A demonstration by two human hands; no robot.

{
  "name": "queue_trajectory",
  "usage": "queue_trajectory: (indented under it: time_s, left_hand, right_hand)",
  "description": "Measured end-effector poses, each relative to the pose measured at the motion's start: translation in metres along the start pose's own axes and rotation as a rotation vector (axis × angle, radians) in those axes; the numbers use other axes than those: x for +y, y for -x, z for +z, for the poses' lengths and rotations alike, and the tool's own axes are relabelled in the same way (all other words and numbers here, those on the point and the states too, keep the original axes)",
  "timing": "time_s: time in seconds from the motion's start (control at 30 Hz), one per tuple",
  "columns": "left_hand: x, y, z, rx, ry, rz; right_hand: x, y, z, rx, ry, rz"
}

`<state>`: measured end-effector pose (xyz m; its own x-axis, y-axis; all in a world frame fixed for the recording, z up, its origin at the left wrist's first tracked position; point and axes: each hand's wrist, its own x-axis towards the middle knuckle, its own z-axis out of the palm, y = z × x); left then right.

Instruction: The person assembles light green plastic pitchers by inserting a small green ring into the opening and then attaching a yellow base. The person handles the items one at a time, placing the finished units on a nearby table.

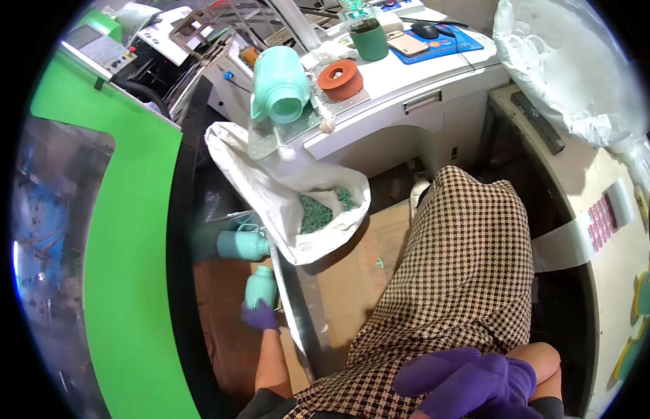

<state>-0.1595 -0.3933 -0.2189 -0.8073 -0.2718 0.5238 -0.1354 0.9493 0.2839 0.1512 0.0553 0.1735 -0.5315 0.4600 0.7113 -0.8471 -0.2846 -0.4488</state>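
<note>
Head view, read from the left: past the green machine panel (pixel 133 265), allow room for knuckles and wrist. Next, toward the far end of the brown surface (pixel 224 321), see a first mint jug (pixel 240 245) lying on its side, neck to the right; leave a gap there to avoid knocking it. Just nearer, beside the right edge of that same surface, find the second mint jug (pixel 260 287), neck pointing away from the body, grasped around its lower end by the gloved left hand (pixel 259 316). So close to the base, hold with firm, even pressure, given the likely slip of glove on smooth plastic; spread the fingers and guide clear of that right edge. Cannot tell whether standing or tilted.

Further right, mind the white sack (pixel 259 188), open, with green granules (pixel 316 214) inside; avoid brushing its slack lip. Above, at the near left corner of the white table (pixel 381 84), note a third mint jug (pixel 286 80), mouth toward the body. At lower right, over the checked cloth (pixel 471 230), gloved right hand (pixel 471 380) with fingers stretched together; cannot tell whether released or grasping something, with the palm hidden.
</note>
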Motion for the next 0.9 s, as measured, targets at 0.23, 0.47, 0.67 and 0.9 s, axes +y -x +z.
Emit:
queue_trajectory:
  time_s: [0.23, 0.47, 0.67, 0.9]
  left_hand:
    - [-0.114, -0.022, -0.006, -0.586, 1.236, -1.006]
    - [0.031, -0.003, -0.044, -0.368, 0.749, -0.257]
    - [0.180, 0.041, -0.196, -0.720, 1.100, 0.158]
    - [0.272, 0.083, -0.170, -0.795, 0.849, 0.758]
  right_hand:
    - [-0.013, -0.003, 0.013, 0.147, -0.024, -0.049]
    - [0.010, 0.005, -0.026, -0.159, -0.032, -0.002]
    - [0.035, 0.034, -0.112, 0.127, 0.512, 0.619]
    - [0.031, 0.049, -0.134, 0.168, 0.508, 0.507]
